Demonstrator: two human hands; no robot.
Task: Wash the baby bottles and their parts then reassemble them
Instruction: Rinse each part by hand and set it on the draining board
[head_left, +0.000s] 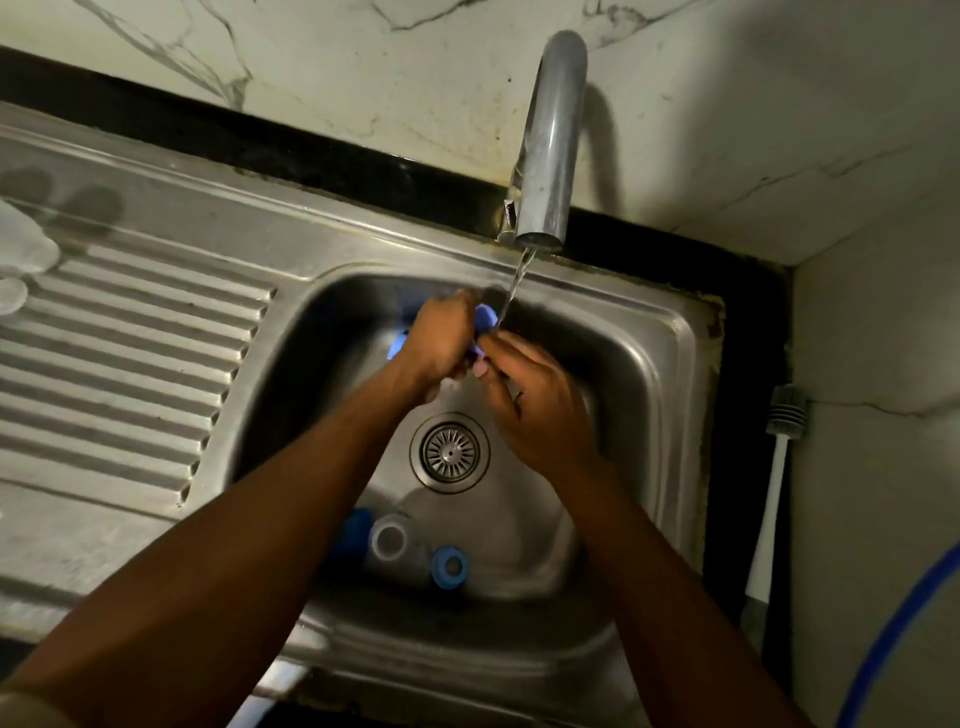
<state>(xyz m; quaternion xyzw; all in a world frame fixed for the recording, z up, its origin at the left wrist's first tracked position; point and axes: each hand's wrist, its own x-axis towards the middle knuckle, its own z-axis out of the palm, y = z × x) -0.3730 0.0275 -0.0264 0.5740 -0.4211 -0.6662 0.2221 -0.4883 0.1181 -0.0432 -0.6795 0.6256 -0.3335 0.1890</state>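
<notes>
Below tap (550, 156), in stream (519, 280), we hold blue part (485, 316): left hand (441, 338) curls round it, right hand (540, 410) fingertips pinch its edge. Part lies between hands; long axis hidden.

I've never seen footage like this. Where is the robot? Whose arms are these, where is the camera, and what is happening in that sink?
There is no robot here: a person works with bare hands. The single picture comes from a camera worn on the head, looking down. The left hand grips a small blue part under water running from the tap. The right hand touches it with its fingertips; whether it pinches is hard to tell. Below is a steel sink with its drain. Near the front wall lie a clear bottle, a blue ring and another blue piece. To the left is the ribbed draining board.
</notes>
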